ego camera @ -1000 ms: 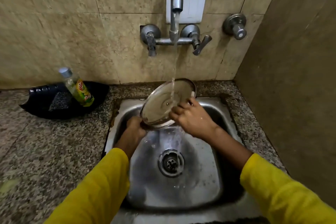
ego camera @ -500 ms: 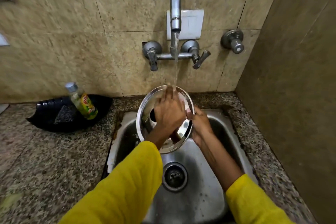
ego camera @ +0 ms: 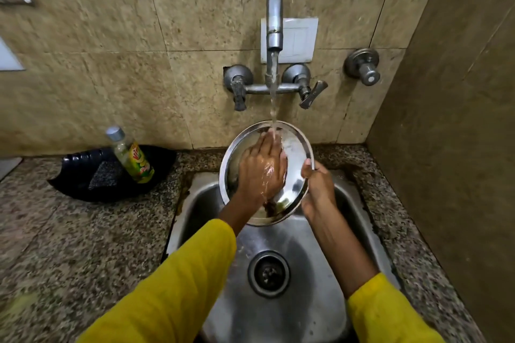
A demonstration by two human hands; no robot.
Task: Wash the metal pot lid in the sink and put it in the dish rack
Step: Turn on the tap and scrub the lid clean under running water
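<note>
I see the metal pot lid (ego camera: 295,184) held tilted over the sink (ego camera: 281,312), under the tap (ego camera: 274,22) stream. My right hand (ego camera: 317,189) grips its rim; my left hand (ego camera: 262,172) lies flat on its face, fingers spread, rubbing. I judge the wash is midway: rinsing remains, then racking. No dish rack is in view.

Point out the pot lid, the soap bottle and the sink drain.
pot lid (ego camera: 295,147): head view, bare upper right of its metal face.
soap bottle (ego camera: 136,161): head view, middle of its label.
sink drain (ego camera: 269,273): head view, centre of the strainer.
</note>
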